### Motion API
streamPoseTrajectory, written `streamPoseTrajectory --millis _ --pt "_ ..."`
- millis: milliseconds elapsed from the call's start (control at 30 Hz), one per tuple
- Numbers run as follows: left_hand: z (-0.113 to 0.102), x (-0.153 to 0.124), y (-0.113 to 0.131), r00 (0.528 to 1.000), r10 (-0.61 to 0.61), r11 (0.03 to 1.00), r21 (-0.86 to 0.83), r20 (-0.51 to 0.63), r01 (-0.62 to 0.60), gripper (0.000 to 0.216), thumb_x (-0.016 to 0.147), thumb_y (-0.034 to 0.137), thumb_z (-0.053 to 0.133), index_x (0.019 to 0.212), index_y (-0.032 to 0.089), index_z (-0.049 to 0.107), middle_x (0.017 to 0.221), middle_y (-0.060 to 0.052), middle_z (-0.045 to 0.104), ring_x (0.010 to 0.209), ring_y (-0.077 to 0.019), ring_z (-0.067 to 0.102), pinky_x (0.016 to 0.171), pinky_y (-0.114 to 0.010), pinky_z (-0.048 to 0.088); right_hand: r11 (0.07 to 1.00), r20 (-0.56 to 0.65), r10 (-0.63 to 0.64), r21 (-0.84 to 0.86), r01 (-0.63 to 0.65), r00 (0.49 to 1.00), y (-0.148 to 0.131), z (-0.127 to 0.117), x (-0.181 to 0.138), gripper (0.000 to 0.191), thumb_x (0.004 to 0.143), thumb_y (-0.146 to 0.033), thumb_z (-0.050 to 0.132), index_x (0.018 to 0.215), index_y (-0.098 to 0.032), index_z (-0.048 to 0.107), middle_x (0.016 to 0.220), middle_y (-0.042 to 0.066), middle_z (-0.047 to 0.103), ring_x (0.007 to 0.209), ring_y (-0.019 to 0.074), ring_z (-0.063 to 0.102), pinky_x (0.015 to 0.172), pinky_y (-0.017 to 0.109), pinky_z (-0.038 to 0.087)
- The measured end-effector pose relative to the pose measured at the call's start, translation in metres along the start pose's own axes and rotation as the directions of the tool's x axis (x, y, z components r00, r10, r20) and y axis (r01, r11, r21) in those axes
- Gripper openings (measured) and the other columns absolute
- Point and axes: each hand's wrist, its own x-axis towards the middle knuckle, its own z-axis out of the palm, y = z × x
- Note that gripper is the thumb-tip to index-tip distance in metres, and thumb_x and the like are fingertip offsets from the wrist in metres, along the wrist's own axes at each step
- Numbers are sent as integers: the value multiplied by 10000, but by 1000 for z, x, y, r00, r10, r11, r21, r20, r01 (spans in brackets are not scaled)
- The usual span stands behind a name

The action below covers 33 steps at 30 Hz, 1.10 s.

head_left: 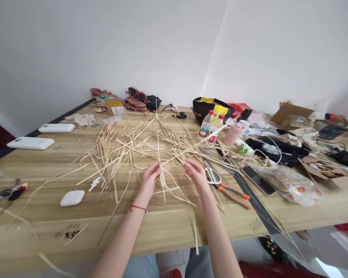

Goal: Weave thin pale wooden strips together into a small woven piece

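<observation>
My left hand (151,177) pinches the lower end of a thin white rod (158,133), which stands upright above the table. Several pale straw-like strips (162,181) hang down at that end, just beside the fingertips. To the right, my right hand (197,175) is held over the table with its fingers curved and slightly apart; nothing shows plainly between them. Around and beyond both hands lies a loose, tangled heap of dry strips (116,144). Scissors (213,175) with white handles and orange-handled pliers (234,195) lie right of my right hand.
White power banks (31,143), an earbud case (72,198) and keys (8,193) are on the left. Two bottles (205,125), a pink cup (234,134), a black bag (211,108), a phone (258,180) and an open carton (324,173) crowd the right.
</observation>
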Motion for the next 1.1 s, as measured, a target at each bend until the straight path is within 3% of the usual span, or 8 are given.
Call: streamPoseTrajectory --millis 167,233,333,633,767,867,1000,1100 --pt "-2 1 11 996 71 997 -31 -60 -73 454 589 186 786 1033 230 704 1055 -46 676 795 -103 592 655 -184 440 926 103 -109 -352 139 989 -40 -24 -36 413 724 -439 687 1066 -217 623 877 55 672 754 183 623 730 349 513" --pt "-2 0 14 994 88 995 -35 -65 -90 451 597 193 784 1039 229 701 1078 -53 673 801 -108 593 649 -186 437 831 193 -67 -533 162 979 -42 -35 -57 413 727 -428 691 1080 -224 624 990 80 671 910 228 622 839 398 489" --pt "-2 0 14 994 87 995 -46 -65 -90 446 607 185 779 1043 235 698 1086 -45 671 792 -100 587 632 -174 430 731 183 -3 -671 127 983 -27 -46 -87 488 679 -413 735 1118 -242 607 1051 84 665 1007 268 600 921 460 442" --pt "-4 4 3 994 100 994 -41 -36 -101 479 617 185 773 1084 230 677 954 -25 682 723 -84 565 613 -173 409 907 104 34 -420 13 994 29 -39 -121 324 787 -399 617 1061 -227 620 875 64 684 806 231 642 736 373 512" --pt "-6 5 0 995 99 995 -8 -25 -99 454 628 217 772 1074 234 684 1043 -43 668 767 -90 566 632 -170 419 972 41 -22 -231 31 999 12 -34 -116 314 794 -392 616 1055 -218 613 826 53 675 628 173 601 601 315 491" --pt "-6 5 -2 996 89 996 2 -19 -89 460 632 225 769 1083 236 679 1055 -40 663 794 -90 566 649 -169 420 971 -50 -130 -208 117 990 -16 -37 -109 242 789 -333 615 998 -215 641 829 52 672 623 163 588 571 299 473" --pt "-5 5 -4 996 85 996 11 -26 -84 467 630 221 766 1089 231 676 1017 -33 664 793 -85 562 666 -171 417 872 -124 -429 -315 375 895 -46 -43 -100 199 692 -200 623 884 -202 676 1022 83 658 1046 258 580 895 403 452" --pt "-4 5 -6 998 67 998 15 -18 -67 461 617 204 770 1070 234 685 1007 -31 663 802 -91 565 687 -182 422 801 -328 -592 -341 492 736 -52 -46 -84 458 650 -156 592 1104 -218 610 1199 76 588 1208 263 486 1021 462 356"
